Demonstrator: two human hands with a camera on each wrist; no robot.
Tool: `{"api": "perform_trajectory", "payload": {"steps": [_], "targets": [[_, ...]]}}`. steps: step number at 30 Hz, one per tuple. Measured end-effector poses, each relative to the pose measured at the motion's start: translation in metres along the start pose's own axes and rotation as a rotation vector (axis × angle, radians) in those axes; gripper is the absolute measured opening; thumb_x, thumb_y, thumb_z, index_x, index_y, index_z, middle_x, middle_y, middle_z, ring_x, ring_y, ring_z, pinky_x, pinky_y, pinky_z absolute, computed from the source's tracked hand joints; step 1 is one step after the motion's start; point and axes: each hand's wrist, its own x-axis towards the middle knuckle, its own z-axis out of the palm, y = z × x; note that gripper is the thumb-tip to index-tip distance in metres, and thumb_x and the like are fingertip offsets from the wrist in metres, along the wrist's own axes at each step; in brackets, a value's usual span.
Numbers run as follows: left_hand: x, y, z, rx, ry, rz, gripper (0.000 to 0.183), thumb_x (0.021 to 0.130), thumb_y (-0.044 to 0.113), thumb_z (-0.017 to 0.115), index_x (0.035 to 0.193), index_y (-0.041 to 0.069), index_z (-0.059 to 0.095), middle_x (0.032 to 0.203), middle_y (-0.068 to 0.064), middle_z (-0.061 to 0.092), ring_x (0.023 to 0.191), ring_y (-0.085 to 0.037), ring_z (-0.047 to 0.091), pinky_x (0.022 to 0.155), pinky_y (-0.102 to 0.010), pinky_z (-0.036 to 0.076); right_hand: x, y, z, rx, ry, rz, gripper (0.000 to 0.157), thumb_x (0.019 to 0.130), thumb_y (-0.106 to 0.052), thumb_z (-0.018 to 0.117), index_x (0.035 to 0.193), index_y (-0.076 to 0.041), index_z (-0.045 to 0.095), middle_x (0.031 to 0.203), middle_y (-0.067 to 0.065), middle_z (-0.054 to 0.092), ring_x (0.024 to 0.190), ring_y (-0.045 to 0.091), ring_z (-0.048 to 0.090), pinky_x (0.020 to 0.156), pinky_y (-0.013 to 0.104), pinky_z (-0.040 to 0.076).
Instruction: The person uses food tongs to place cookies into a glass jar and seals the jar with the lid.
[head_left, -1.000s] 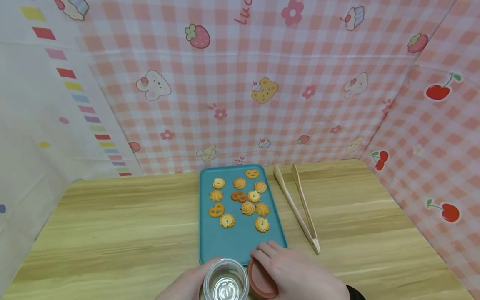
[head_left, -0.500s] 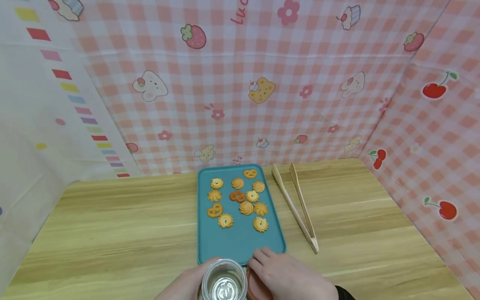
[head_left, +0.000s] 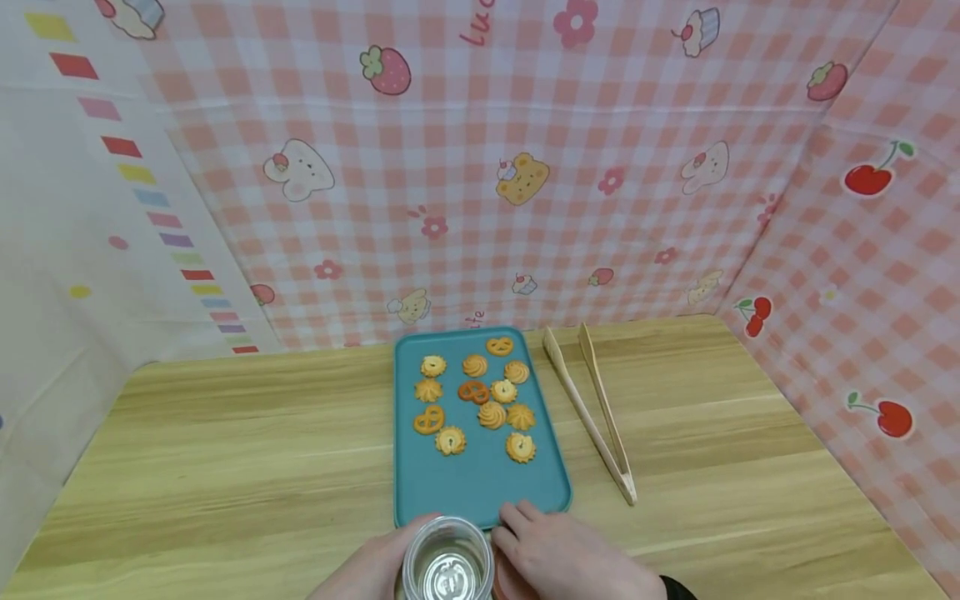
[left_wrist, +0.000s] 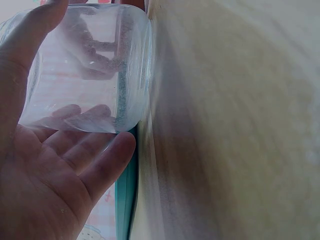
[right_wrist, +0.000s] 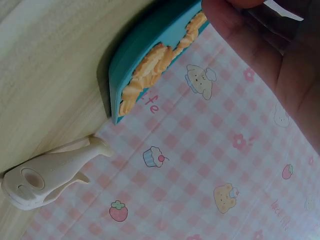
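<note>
A clear, round jar [head_left: 448,573] stands upright with its open mouth up, just in front of the tray. My left hand [head_left: 367,568] holds its side; in the left wrist view the thumb and fingers reach round the jar's clear wall [left_wrist: 95,65]. Close on the jar's right, my right hand [head_left: 570,557] grips a reddish-brown round lid [head_left: 512,582], mostly hidden under the palm and fingers. A teal tray [head_left: 457,492] lies beyond both hands, the right fingertips overlapping its near edge. On it are several swirl cookies [head_left: 491,415], pretzels [head_left: 429,419] and scalloped cookies [head_left: 521,447].
Light wooden tongs [head_left: 592,417] lie spread to the right of the tray, their joined end toward me. The wood-grain table [head_left: 247,467] stretches out on both sides. Pink checked cloth [head_left: 450,167] walls off the back and right; white cloth [head_left: 67,250] hangs at left.
My right hand has drawn slightly toward me with the lid, so less of the lid shows. The left hand and jar stay in place; the head view has shifted slightly.
</note>
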Motion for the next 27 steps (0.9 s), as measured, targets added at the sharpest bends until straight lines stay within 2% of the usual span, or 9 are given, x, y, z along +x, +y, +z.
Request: {"api": "perform_trajectory", "payload": {"steps": [8,14,18,23,25,27], "targets": [[0.001,0.002,-0.001,-0.001,0.007,-0.008,0.073,0.075,0.046,0.079,0.138,0.031,0.045,0.117,0.011,0.062,0.103,-0.011,0.06,0.088,-0.031,0.047,0.003,-0.002,0.003,-0.091,-0.008,0.0,0.023,0.081,-0.027,0.066,0.1,-0.016,0.062,0.088,-0.006,0.043,0.077,0.006,0.037,0.05,0.014,0.031],[0.0,0.0,-0.003,-0.022,-0.007,-0.025,0.074,0.074,0.046,0.079,0.138,0.031,0.045,0.119,0.01,0.062,0.105,-0.011,0.06,0.089,-0.031,0.047,0.003,-0.003,0.005,-0.101,-0.014,0.002,0.024,0.086,-0.032,0.063,0.104,-0.016,0.062,0.089,-0.004,0.043,0.077,0.007,0.039,0.048,0.015,0.031],[0.0,-0.002,-0.002,-0.013,-0.011,-0.023,0.075,0.075,0.046,0.078,0.14,0.031,0.044,0.12,0.01,0.061,0.107,-0.011,0.059,0.089,-0.032,0.047,0.002,-0.003,0.005,-0.116,-0.017,0.002,0.031,0.086,-0.041,0.061,0.107,-0.018,0.061,0.091,-0.003,0.043,0.078,0.008,0.041,0.049,0.017,0.032],[0.0,-0.003,-0.001,-0.025,-0.017,-0.026,0.075,0.076,0.046,0.078,0.14,0.031,0.044,0.121,0.01,0.061,0.107,-0.011,0.059,0.089,-0.032,0.047,-0.003,0.006,-0.002,0.023,-0.026,-0.014,0.049,0.085,-0.054,0.061,0.118,-0.019,0.059,0.101,-0.004,0.045,0.088,0.009,0.044,0.062,0.019,0.04],[0.0,-0.003,-0.001,-0.033,-0.021,-0.028,0.074,0.076,0.046,0.078,0.14,0.031,0.044,0.121,0.01,0.062,0.107,-0.011,0.059,0.089,-0.033,0.047,-0.006,0.012,-0.011,0.122,-0.027,0.008,0.054,0.084,-0.055,0.063,0.124,-0.018,0.058,0.108,-0.005,0.047,0.094,0.009,0.046,0.072,0.022,0.045],[0.0,-0.004,-0.001,-0.038,-0.025,-0.022,0.074,0.076,0.045,0.077,0.141,0.031,0.044,0.121,0.01,0.062,0.107,-0.011,0.059,0.089,-0.033,0.047,-0.009,0.018,-0.02,0.204,0.01,0.057,0.06,0.082,-0.055,0.066,0.126,-0.017,0.058,0.113,-0.005,0.047,0.1,0.009,0.047,0.081,0.026,0.046]]}}
